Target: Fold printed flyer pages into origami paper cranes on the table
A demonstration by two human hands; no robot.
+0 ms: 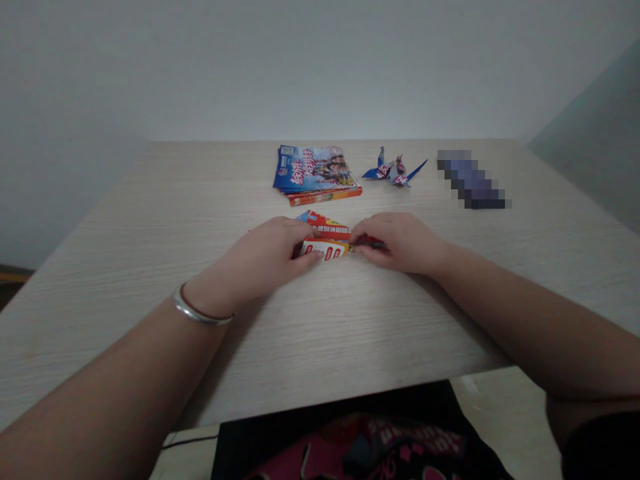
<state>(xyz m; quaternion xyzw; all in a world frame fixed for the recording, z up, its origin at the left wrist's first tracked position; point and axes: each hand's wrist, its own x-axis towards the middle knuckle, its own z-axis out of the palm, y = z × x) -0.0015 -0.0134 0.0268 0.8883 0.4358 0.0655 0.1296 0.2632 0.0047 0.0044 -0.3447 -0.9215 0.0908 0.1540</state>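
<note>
Desk (pixel 100 267): running pale and grained beneath the things, reaching back to a light wall (pixel 320 73) at 12 o'clock, carrying a folded paper (pixel 327 231) near the middle, the centre of this clock.
Silver bracelet (pixel 197 314): circling the left wrist, sitting at 8 o'clock from the paper.
Left hand (pixel 273 257): reaching in between 8 and 9 o'clock, pinching the paper's left part between thumb and fingers, pressing the thumb along the near side, hiding some fingertips behind the folds.
Leaflet stack (pixel 320 167): lying at 12 o'clock, just beyond the paper, showing a blue printed cover and, along the near side, an orange edge.
Folded paper: resting low over the desk between both hands, showing red with white characters on the far layer, white and yellow with red marks on the near one.
Patterned fabric (pixel 360 453): showing pink and dark at 6 o'clock, below the near edge.
Origami (pixel 385 172): standing between 1 and 2 o'clock, pointing blue tips outward; overlapping too much for a sure count.
Right hand (pixel 400 243): reaching in at 3 o'clock, pinching the paper's right end between thumb and fingers.
Pixelated object (pixel 473 180): lying dark and oblong between 2 and 3 o'clock.
</note>
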